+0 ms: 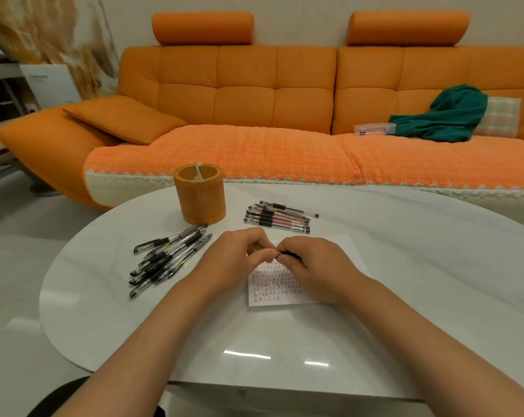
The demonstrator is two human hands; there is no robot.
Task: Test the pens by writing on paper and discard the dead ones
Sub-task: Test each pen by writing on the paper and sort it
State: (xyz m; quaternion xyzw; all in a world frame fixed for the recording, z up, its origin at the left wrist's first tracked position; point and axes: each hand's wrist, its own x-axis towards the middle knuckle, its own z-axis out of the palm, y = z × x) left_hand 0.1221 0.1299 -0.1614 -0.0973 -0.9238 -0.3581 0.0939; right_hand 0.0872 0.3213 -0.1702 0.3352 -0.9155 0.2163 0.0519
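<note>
A glossy white rounded bench (104, 296) is carrying an orange cylindrical holder (200, 195), a white sheet of paper covered in handwritten marks (272, 291), and two piles of clear-barrelled pens, one to the left (167, 254) and one behind the paper (280, 216). Above the paper, the left hand (236, 260) and right hand (311, 264) are meeting fingertip to fingertip, together pinching a dark pen (289, 254) that is mostly hidden.

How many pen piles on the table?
2: left pile beside the holder, right pile behind the paper. A pen in the hands may be hidden.
</note>
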